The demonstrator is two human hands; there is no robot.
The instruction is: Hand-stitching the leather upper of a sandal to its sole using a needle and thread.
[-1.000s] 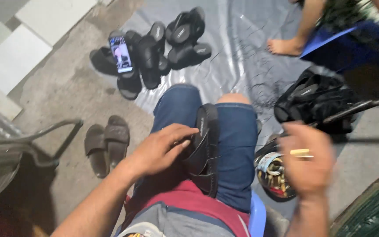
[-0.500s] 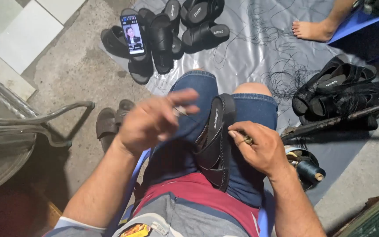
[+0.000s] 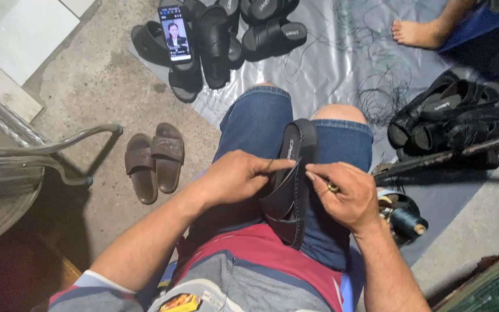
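A black rubber slide sandal (image 3: 291, 185) stands on its edge between the person's thighs, clamped there by the blue denim shorts (image 3: 261, 124), its sole turned to the right and its broad strap facing left. The sole is thick and matte, with a line of stitching running along its rim; pale lettering shows on the upper side edge. The left hand (image 3: 235, 176) grips the sandal's strap side, thumb and forefinger pinched together near the sole's rim. The right hand (image 3: 345, 193) sits just across the sole from it, fingers curled shut and pinched on something small; a bit of metal glints between the fingers, but whether it is a needle or a ring is too small to tell. Any thread between the two hands cannot be made out.

The sandal's lower end is hidden against the red and grey shirt (image 3: 261, 260). Just right of the right hand, a dark spool of thread (image 3: 406, 222) lies partly behind the wrist. Farther right, a heap of black sandals (image 3: 446, 118) is crossed by a dark rod (image 3: 451, 155). Well beyond the hands, more black sandals (image 3: 220, 34) carry a lit phone (image 3: 175, 33). Left of the left hand lies a brown pair of slides (image 3: 154, 162) on the concrete floor (image 3: 99, 86). Another person's bare foot (image 3: 417, 32) is cut off at the top.
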